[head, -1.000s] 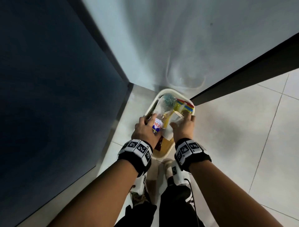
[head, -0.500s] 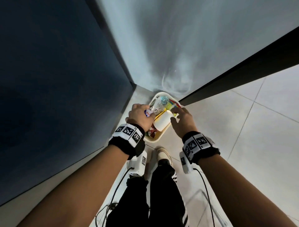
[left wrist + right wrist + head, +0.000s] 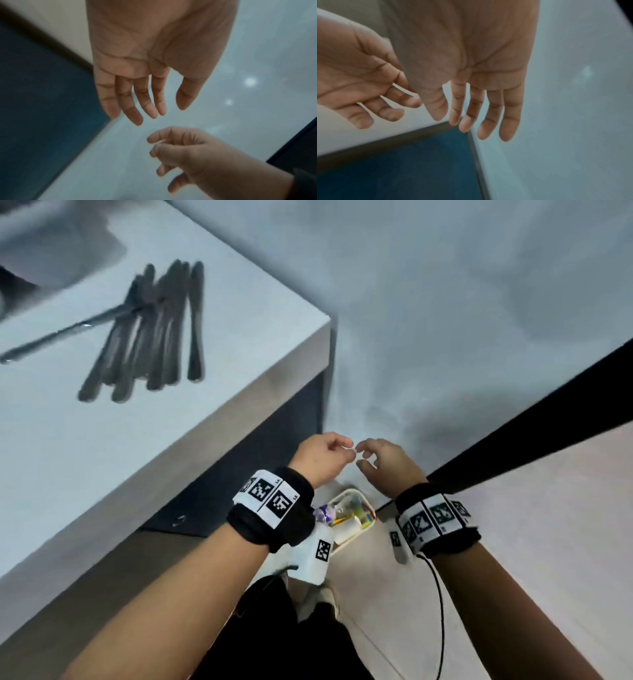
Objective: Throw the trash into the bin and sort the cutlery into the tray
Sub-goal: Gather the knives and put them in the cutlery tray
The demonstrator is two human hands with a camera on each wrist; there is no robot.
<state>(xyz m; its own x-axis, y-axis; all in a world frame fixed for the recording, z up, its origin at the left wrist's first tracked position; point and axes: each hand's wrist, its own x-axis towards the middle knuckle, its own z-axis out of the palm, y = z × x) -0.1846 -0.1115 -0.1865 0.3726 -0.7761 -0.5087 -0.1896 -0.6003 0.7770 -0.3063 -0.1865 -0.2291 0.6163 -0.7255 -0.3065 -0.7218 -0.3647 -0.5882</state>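
Note:
A white bin (image 3: 369, 503) stands on the floor by the wall, holding a plastic bottle (image 3: 330, 512), a paper cup (image 3: 347, 530) and colourful wrappers. Both hands hover above it, empty. My left hand (image 3: 325, 455) hangs with relaxed fingers (image 3: 135, 108) and nothing in the palm. My right hand (image 3: 380, 460) sits just right of it, fingers (image 3: 489, 121) loose and straight. Several dark pieces of cutlery (image 3: 154, 330) lie in a fan on the white table (image 3: 85, 457) at the upper left, well away from both hands.
A dark container (image 3: 58, 244) stands at the table's far left corner. The dark blue table side (image 3: 257, 467) drops to the floor left of the bin. A black skirting strip (image 3: 531, 419) runs along the wall on the right. My legs and shoes (image 3: 318, 597) are below the bin.
Both hands have let go of the bottle and the cup, which now lie in the bin, and have risen well above it. The view has lifted, bringing the tabletop and cutlery into sight.

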